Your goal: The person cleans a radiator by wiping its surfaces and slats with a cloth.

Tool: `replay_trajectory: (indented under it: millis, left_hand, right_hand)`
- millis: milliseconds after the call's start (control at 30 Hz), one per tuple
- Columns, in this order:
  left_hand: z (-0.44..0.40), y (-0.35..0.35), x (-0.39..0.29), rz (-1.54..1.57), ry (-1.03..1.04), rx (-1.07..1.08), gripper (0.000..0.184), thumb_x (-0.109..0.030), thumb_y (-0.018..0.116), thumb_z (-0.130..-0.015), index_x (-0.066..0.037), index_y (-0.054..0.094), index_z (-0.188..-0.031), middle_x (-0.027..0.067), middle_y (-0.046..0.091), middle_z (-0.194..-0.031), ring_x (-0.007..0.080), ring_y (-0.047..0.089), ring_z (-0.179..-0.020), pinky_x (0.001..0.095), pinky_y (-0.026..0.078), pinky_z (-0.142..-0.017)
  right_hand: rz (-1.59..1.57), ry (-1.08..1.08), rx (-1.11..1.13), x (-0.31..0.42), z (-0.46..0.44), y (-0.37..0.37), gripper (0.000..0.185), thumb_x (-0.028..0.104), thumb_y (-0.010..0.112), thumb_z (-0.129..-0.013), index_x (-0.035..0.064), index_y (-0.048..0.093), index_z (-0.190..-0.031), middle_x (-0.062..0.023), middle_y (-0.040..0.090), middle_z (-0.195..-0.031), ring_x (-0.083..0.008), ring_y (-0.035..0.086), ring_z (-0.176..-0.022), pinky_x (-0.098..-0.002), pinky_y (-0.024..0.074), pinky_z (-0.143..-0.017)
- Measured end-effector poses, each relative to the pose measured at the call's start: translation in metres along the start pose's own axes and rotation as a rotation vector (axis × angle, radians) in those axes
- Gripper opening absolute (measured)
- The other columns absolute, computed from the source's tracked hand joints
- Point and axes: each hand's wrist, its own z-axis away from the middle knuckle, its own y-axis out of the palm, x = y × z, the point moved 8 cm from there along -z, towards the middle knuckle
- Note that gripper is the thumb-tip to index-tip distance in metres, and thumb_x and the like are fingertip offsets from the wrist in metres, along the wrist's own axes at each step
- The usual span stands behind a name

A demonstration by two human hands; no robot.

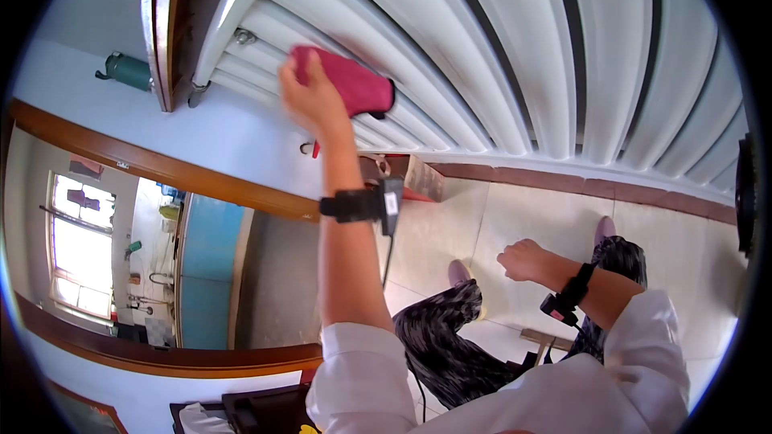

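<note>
A pink-red cloth (354,84) with a black edge is in my left hand (312,100), the fingers closed round its left end. Cloth and hand are over the slats of a white radiator (450,48) in the upper part of the view, slightly blurred. Lower down on the right, my right hand (523,261) hangs over the tiled floor, its fingers curled in and nothing showing in them. Both wrists carry a black strap with a small device.
A wooden-framed opening (185,181) on the left shows a room with blue cabinets (211,273) and a window. A green cylinder (129,71) is on the wall at upper left. A box (422,179) stands beneath the radiator. My legs and shoes are below.
</note>
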Motion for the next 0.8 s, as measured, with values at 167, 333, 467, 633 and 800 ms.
replay_trajectory:
  millis: [167, 333, 467, 633, 800]
  left_hand:
    - [-0.020, -0.007, -0.004, 0.021, 0.047, -0.041, 0.023, -0.020, 0.070, -0.076, -0.001, 0.062, -0.085, 0.0136, 0.064, -0.081, 0.0279, 0.058, -0.074, 0.0370, 0.046, -0.071]
    - [0.025, 0.010, 0.062, -0.146, -0.076, 0.061, 0.026, -0.024, 0.072, -0.075, -0.002, 0.063, -0.086, 0.0122, 0.064, -0.081, 0.0258, 0.058, -0.074, 0.0359, 0.046, -0.071]
    - [-0.005, -0.001, 0.024, 0.017, 0.013, 0.041, 0.025, -0.023, 0.070, -0.077, 0.000, 0.062, -0.086, 0.0131, 0.064, -0.081, 0.0257, 0.059, -0.075, 0.0353, 0.046, -0.071]
    - [-0.016, -0.006, -0.015, 0.082, 0.025, -0.083, 0.025, -0.020, 0.070, -0.077, 0.002, 0.061, -0.084, 0.0135, 0.064, -0.081, 0.0244, 0.058, -0.075, 0.0345, 0.046, -0.071]
    - [0.018, 0.012, 0.024, 0.106, -0.086, 0.000, 0.021, -0.017, 0.069, -0.078, 0.001, 0.059, -0.083, 0.0117, 0.063, -0.081, 0.0207, 0.057, -0.074, 0.0326, 0.046, -0.070]
  right_hand:
    - [-0.005, 0.024, 0.067, 0.006, 0.000, -0.002, 0.023, 0.024, 0.064, -0.073, 0.0055, 0.063, -0.088, -0.0138, 0.064, -0.087, -0.0314, 0.063, -0.084, -0.0429, 0.0499, -0.072]
    - [-0.010, 0.015, 0.097, 0.003, -0.001, 0.004, 0.023, 0.024, 0.064, -0.073, 0.0055, 0.063, -0.088, -0.0136, 0.064, -0.087, -0.0316, 0.063, -0.083, -0.0429, 0.0501, -0.071]
    - [0.009, -0.018, -0.038, 0.003, 0.001, -0.004, 0.012, 0.012, 0.053, -0.072, 0.0053, 0.063, -0.074, -0.0135, 0.065, -0.077, -0.0293, 0.064, -0.073, -0.0407, 0.0501, -0.062]
    - [-0.023, -0.042, -0.103, 0.008, 0.001, -0.013, 0.012, 0.012, 0.053, -0.072, 0.0052, 0.063, -0.074, -0.0143, 0.064, -0.078, -0.0294, 0.064, -0.073, -0.0407, 0.0496, -0.063]
    - [-0.030, -0.040, -0.084, 0.008, 0.001, -0.008, 0.013, 0.012, 0.053, -0.072, 0.0051, 0.063, -0.075, -0.0139, 0.065, -0.078, -0.0294, 0.064, -0.074, -0.0407, 0.0495, -0.063]
